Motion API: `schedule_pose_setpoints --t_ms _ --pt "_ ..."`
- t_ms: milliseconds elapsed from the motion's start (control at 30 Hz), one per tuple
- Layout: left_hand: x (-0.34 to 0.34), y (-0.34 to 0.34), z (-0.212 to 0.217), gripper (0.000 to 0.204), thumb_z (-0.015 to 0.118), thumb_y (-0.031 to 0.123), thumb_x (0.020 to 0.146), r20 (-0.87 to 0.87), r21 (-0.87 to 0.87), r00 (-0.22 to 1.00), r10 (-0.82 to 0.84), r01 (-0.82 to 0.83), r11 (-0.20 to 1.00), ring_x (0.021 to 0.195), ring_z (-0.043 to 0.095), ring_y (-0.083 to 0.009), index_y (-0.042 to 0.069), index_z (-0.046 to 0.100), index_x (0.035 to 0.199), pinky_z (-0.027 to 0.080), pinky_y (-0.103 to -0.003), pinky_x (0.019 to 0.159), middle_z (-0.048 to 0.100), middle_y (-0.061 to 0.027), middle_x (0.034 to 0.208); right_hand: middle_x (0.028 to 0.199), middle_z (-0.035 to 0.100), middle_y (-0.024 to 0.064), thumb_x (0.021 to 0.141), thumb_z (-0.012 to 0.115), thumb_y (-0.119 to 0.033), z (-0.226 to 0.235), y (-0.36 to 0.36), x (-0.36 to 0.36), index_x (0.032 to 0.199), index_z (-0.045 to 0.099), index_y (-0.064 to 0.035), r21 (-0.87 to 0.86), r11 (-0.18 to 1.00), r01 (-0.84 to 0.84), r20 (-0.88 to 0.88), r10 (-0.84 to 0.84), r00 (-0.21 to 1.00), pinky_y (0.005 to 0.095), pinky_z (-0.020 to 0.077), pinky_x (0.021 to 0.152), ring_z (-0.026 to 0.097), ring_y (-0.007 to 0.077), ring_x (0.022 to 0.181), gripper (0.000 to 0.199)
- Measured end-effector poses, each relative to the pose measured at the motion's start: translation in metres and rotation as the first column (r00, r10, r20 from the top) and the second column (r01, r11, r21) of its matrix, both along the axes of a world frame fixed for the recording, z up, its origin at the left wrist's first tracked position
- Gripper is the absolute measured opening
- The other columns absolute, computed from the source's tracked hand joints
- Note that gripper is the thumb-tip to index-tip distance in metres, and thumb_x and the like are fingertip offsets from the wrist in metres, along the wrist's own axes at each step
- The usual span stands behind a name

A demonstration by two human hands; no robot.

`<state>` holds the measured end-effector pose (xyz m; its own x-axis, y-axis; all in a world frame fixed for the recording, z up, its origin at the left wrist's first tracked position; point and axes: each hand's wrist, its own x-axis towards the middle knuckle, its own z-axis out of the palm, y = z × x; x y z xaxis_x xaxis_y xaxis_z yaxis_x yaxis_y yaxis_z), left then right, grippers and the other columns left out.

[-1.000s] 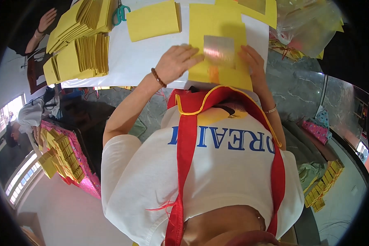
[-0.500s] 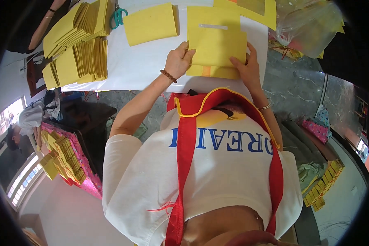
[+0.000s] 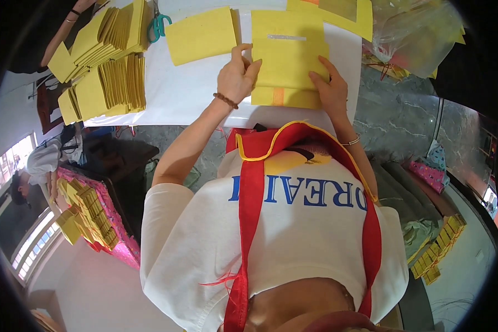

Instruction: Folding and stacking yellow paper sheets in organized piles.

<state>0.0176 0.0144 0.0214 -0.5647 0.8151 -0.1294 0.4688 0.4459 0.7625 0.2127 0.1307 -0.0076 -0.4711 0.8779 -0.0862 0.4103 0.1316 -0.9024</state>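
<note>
Bright, even daylight; window glare at lower left of frame. Heavy fisheye bend w/ black vignette corners; edges soft, centre sharp.
</note>
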Motion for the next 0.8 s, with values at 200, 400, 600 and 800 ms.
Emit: schedule_pose_setpoints --t_ms 200,400,600,800 --pt "0.027 0.015 0.001 0.037 0.059 0.026 0.083 -0.642 0.157 0.713 -0.281 0.481 0.862 0.111 0.046 -0.0304 0.008 0.054 0.115 0.037 -0.043 0.089 0.052 -0.0124 0.118 0.106 0.063 0.0169 0.078 0.066 -0.024 0.006 -0.002 -0.002 0.119 0.056 -0.0069 0.032 0.999 -0.007 0.015 0.006 1.0 0.0314 0.0461 0.082 0.062 0.0242 0.093 0.045" --pt "0.035 0.015 -0.027 0.047 0.053 0.036 0.087 -0.68 -0.019 0.613 -0.403 0.534 0.845 0.121 0.038 -0.0307 0.013 0.047 0.127 0.031 -0.045 0.098 0.042 -0.0127 0.133 0.11 0.061 0.0163 0.078 0.066 -0.023 -0.003 0.001 0.0 0.119 0.056 -0.0067 0.074 0.997 -0.014 -0.029 0.017 0.999 0.0324 0.0457 0.083 0.061 0.0261 0.097 0.045" --pt "0.035 0.015 -0.032 0.049 0.052 0.039 0.087 -0.689 -0.069 0.592 -0.418 0.521 0.851 0.123 0.036 -0.0308 0.014 0.046 0.128 0.028 -0.046 0.1 0.04 -0.0128 0.134 0.136 0.041 0.0096 0.08 0.062 -0.029 0.005 -0.026 0.02 0.125 0.051 -0.0124 0.566 0.792 -0.229 0.336 0.032 0.941 0.0479 0.0357 0.094 0.041 0.0229 0.124 0.05" --pt "0.033 0.017 -0.025 0.054 0.053 0.044 0.084 -0.692 -0.076 0.573 -0.439 0.547 0.834 0.124 0.035 -0.0324 0.013 0.046 0.128 0.028 -0.047 0.1 0.04 -0.0139 0.134 0.141 0.037 0.0012 0.086 0.051 -0.041 -0.014 -0.039 0.031 0.131 0.046 -0.0154 0.562 0.651 -0.51 0.525 0.196 0.828 0.0596 0.0216 0.1 0.032 0.0231 0.131 0.052"
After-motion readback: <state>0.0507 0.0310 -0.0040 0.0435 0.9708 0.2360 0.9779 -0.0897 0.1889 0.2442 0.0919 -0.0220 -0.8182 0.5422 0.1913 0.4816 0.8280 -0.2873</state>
